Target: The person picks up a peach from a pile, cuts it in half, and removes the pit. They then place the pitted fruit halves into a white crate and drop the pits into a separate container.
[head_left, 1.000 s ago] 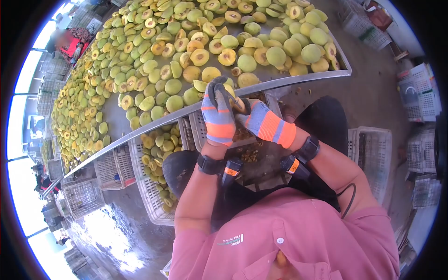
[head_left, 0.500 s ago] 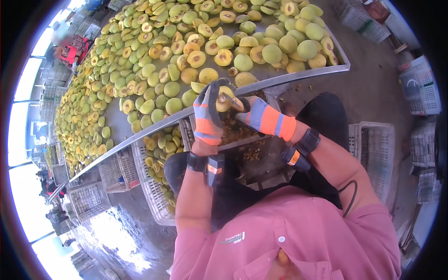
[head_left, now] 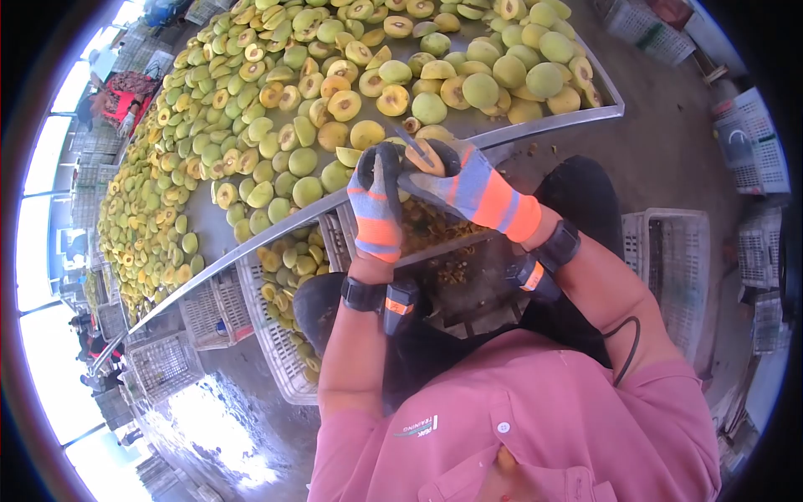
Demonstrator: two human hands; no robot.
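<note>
My right hand (head_left: 468, 184), in a grey and orange work glove, grips a small knife (head_left: 425, 156) with a light wooden handle, its blade tilted up to the left. Against it, my left hand (head_left: 378, 197), gloved the same way, has its fingers curled around a yellow fruit (head_left: 404, 195), mostly hidden by the gloves. Both hands are at the near edge of a metal table (head_left: 535, 128). Just beyond them lie halved yellow-green fruits (head_left: 367, 134), some showing a brown pit or hollow.
Below the table edge, a white crate (head_left: 280, 351) holds more fruit. Fruit scraps (head_left: 452, 272) lie under my hands. Another crate (head_left: 669, 276) stands right of my leg. A person in red (head_left: 125, 100) is at the table's far left; stacked crates (head_left: 648, 29) stand at the upper right.
My right hand has moved up and left, closing in on my left hand. The knife now stands higher, and the fruit that showed between the hands is largely covered.
</note>
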